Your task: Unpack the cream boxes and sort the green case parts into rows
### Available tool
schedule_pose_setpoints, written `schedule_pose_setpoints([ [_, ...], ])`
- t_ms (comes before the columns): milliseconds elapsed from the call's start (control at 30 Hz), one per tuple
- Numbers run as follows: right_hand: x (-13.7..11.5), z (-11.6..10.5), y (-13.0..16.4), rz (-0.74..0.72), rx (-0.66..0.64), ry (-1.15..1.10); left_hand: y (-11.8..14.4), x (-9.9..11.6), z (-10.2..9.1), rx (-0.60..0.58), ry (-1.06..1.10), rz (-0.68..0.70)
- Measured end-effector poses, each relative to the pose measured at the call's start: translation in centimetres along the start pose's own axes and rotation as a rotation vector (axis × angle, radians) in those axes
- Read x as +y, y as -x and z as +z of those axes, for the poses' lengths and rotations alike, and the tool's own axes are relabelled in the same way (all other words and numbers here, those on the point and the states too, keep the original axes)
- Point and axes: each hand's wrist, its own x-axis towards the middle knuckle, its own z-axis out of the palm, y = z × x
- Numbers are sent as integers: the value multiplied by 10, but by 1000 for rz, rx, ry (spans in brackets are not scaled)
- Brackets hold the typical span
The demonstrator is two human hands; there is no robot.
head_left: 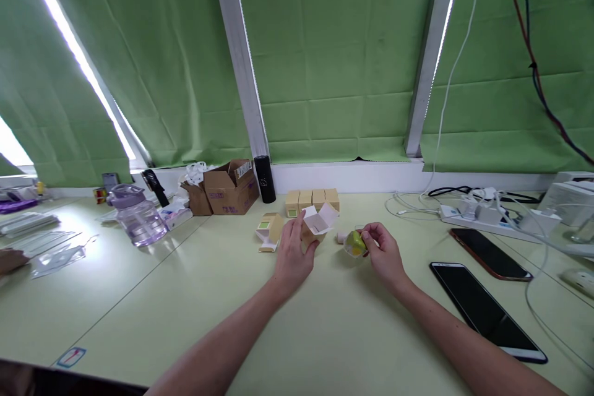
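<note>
left hand (291, 253) grips one open box (316, 224), right hand (384, 253) one green item (356, 243); four boxes (312, 201) behind.

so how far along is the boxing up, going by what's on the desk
Four closed small boxes stand in a row at the back, which looks like finished work. In hand: the left hand steadies an open box with its flaps up, and the right hand holds a green item in a clear wrapper beside it, not yet inside. Another box lies open, apparently still to fill.
</note>
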Motion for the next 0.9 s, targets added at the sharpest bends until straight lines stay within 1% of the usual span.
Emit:
schedule_pose_setpoints([
  [133,6,0,0,-45,-100,122,-3,-5,6,-5,304,-176],
  [267,9,1,2,-102,-190,283,-7,-6,9,-17,592,-329],
  [367,7,2,5,-142,-221,393,-9,-8,10,-20,833,-416],
  [500,3,1,7,-176,-244,504,-8,-7,11,-64,1110,-520],
  [667,1,2,10,-188,-268,577,-8,-5,8,-132,1257,-533],
  [800,1,1,10,-176,-283,575,-7,-5,7,-191,1296,-577],
  [900,-2,1,10,-210,-251,546,-6,-3,7,-213,1305,-597],
])
